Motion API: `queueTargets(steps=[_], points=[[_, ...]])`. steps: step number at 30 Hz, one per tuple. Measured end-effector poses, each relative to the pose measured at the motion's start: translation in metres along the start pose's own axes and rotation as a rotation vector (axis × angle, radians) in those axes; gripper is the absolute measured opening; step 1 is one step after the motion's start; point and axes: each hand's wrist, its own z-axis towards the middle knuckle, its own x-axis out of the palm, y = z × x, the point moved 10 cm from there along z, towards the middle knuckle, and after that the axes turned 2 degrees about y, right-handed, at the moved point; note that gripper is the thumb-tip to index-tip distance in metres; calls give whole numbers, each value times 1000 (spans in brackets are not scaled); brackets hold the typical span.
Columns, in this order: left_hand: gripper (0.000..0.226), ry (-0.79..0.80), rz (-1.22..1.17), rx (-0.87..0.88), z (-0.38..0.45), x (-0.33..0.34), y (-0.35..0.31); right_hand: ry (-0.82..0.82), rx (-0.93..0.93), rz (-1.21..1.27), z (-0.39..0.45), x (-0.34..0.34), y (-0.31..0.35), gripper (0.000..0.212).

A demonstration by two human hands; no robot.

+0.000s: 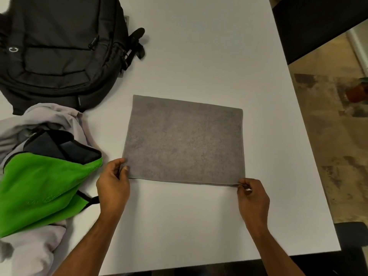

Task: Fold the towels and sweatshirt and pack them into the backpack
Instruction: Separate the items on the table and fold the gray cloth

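Note:
A grey towel [184, 140] lies flat on the white table [209, 56], folded into a rectangle. My left hand [112, 186] pinches its near left corner and my right hand [252, 198] pinches its near right corner. A black backpack [59, 48] lies at the far left, zipped as far as I can see. At the left edge a bright green towel [37, 186] with black trim and a dark blue towel [63, 146] rest on a crumpled light grey sweatshirt [31, 251].
The table's right edge runs diagonally past the towel, with patterned floor [334, 136] beyond it. A dark piece of furniture [318, 26] stands at the far right. A dark chair part [352, 234] sits by the near right corner.

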Motion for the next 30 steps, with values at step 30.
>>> queueTargets(steps=[30], points=[[70, 377, 840, 567, 6, 132, -40, 315, -518, -710, 34, 134, 63, 77]])
